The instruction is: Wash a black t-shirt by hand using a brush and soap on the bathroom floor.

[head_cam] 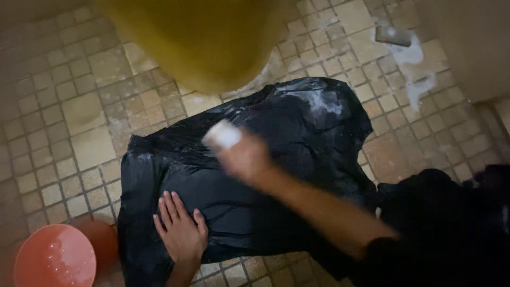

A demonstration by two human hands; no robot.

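Black, wet cloth [297,133] lies spread on the tiled floor [69,106] in front of me, a dark garment with shiny folds and a smear of white suds near its far edge. My left hand [180,231] rests flat on its near part, fingers [170,210] stretched out and close together, palm down on the fabric, grip open and holding nothing. My right hand [244,157] is above the middle of the cloth, blurred with motion, and its grip is closed around a small white bar of soap [223,134] that sticks out past the knuckles. I cannot tell whether the bar touches the fabric. My right forearm runs back to a dark sleeve at the lower right, where more dark cloth is bunched on the floor.

Just beyond the garment stands a large yellow bucket [207,42], its rounded side filling the top of the view and its base close to the cloth's far edge. To the upper right, well apart from my hands, a second pale bar [393,35] lies on the tiles with a trail of white foam [417,69] running down from it. At the lower left corner, near my left wrist, sits a round pinkish-orange basin [53,258] with drops of water inside.
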